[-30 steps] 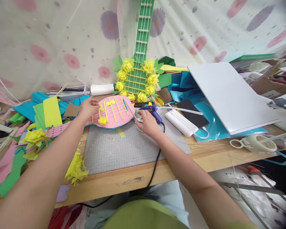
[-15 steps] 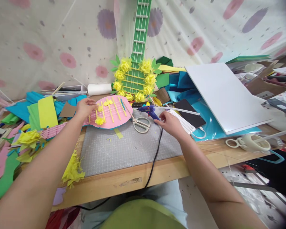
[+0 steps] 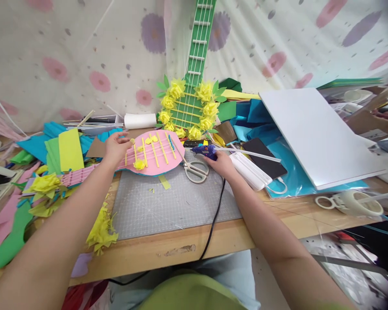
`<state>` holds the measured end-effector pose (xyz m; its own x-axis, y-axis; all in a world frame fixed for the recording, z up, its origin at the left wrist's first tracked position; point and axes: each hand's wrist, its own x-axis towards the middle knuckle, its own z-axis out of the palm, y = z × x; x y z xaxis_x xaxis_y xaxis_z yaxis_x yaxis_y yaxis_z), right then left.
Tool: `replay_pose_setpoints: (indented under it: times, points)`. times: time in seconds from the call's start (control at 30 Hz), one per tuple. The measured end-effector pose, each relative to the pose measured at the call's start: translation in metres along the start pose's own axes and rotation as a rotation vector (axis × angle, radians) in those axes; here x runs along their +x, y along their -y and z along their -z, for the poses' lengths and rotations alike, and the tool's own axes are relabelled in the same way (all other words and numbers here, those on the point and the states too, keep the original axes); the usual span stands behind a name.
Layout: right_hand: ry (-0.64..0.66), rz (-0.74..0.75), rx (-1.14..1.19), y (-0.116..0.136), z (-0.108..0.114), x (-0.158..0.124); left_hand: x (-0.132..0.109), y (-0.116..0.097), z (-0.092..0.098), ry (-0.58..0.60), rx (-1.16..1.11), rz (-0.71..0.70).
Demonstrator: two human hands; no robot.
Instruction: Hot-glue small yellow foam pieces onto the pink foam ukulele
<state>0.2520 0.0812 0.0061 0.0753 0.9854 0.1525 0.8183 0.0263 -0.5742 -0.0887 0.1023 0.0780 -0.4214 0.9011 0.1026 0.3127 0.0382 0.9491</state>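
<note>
My left hand (image 3: 116, 147) pinches a small yellow paper piece (image 3: 132, 141) above the left part of a pink paper guitar (image 3: 168, 161). Yellow strips, thin strings and a yellow paper flower (image 3: 140, 164) lie on the guitar's body; its neck runs left under my forearm. My right hand (image 3: 220, 164) is closed round the handle of a blue glue gun (image 3: 207, 150), whose nozzle points left. A white glue stick (image 3: 254, 155) sticks out of its back, and a black cord hangs down. Scissors (image 3: 197, 172) lie beside the gun, blades partly over the guitar.
A grey cutting mat (image 3: 181, 206) lies in front. Behind stands a green paper guitar (image 3: 194, 97) with yellow flowers. Coloured paper scraps (image 3: 69, 148) cover the left side. On the right are a black phone-like slab (image 3: 261, 159), a white pack (image 3: 250, 170), a white board (image 3: 313, 137) and tape rolls (image 3: 358, 202).
My right hand has moved from the glue gun's handle end to a fuller grip round it. The yellow piece is now nearer my left fingertips. The view has shifted slightly.
</note>
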Motion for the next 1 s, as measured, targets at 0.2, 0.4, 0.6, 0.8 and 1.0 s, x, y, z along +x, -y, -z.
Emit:
replay_pose_setpoints:
  times: [0.2,0.4,0.6,0.8,1.0]
  points:
    - [-0.003,-0.107,0.188,-0.005,-0.008,0.002,-0.019,-0.012,-0.001,0.022,0.014,0.006]
    - [-0.054,-0.124,0.711,0.005,0.007,0.004,-0.028,-0.020,-0.001,0.165,0.114,-0.034]
    - [0.171,0.068,0.750,0.058,0.020,0.003,-0.030,-0.032,-0.006,0.194,0.349,-0.070]
    - [0.200,0.186,0.739,0.084,-0.017,0.011,-0.029,-0.028,-0.015,0.296,0.341,-0.011]
    - [0.211,0.229,0.690,0.082,-0.031,0.011,-0.028,-0.025,-0.021,0.358,0.268,0.057]
